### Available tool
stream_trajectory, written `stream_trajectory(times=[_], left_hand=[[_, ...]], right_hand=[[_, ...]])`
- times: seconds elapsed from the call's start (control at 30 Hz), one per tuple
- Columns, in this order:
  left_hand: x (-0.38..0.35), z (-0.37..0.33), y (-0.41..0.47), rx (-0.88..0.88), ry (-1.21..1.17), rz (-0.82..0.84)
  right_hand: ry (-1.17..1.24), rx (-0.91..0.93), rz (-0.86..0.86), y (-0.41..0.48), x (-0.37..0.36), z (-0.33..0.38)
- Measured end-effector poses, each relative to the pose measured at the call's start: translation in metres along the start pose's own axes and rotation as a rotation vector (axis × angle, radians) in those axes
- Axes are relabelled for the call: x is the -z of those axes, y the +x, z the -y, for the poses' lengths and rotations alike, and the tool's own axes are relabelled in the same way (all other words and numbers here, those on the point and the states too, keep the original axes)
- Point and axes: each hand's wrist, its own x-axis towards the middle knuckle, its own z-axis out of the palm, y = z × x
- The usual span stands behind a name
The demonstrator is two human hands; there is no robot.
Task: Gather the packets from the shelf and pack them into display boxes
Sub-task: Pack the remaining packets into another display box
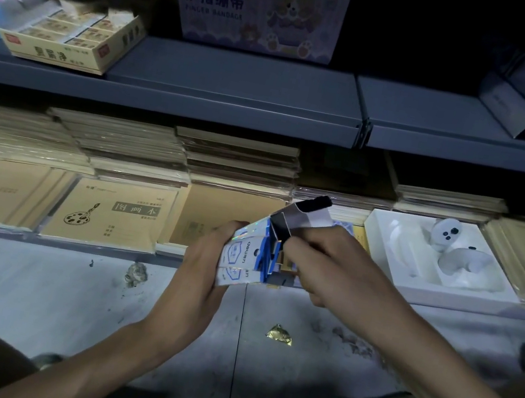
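Centre of frame, just below the middle: a small stack of white-and-blue packets [239, 259] is held in the air in front of the lower shelf [89, 247], above the floor [32, 282]. A display box [299, 217] with its dark-lined flap raised rises from the stack toward the upper right.

Handling, by judgement: the packets look like thin printed card with a glossy, partly holographic face. They are probably light, fairly stiff along their length, easy to crease at the corners, and apt to slide over one another. The stack is best taken across its narrow sides so that the pieces stay squared. The display box is folded card too. Its open flap would bend or tear if it were used as a handle, so the hold belongs on the body walls below the fold.

Grip: the left hand [200, 272] wraps the left and lower side of the stack, fingers curled round it and closed firmly on the card. The right hand [326, 265] has its fingers bunched together and nips the box wall just under the flap. In the dim light it is hard to tell whether the packets sit partly inside the box or only lie against it.

Surroundings: brown-covered notebooks [109, 211] lie to the left of the hands, and a white tray [385, 226] lies at the right.
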Motion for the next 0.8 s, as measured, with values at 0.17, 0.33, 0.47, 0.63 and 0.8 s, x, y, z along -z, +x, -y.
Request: stream_trajectory(times=[0.17,0.33,0.47,0.63,0.8], left_hand=[[-0.003,0.004,-0.001,0.029,-0.041,0.046],[0.002,-0.002,0.005,-0.017,-0.084,0.032],[0.001,0.002,0.005,0.008,-0.09,0.027],[0.0,0.006,0.0,0.005,-0.061,0.035],[-0.001,-0.004,0.003,-0.069,-0.109,0.049]], right_hand=[[-0.159,0.029,-0.091,-0.003,0.0,-0.002],[-0.299,0.175,-0.356,-0.007,-0.006,-0.01],[-0.25,0.169,-0.343,-0.006,-0.006,-0.011],[-0.123,0.076,-0.176,-0.007,-0.006,-0.008],[-0.072,0.028,-0.073,-0.005,-0.007,-0.008]])
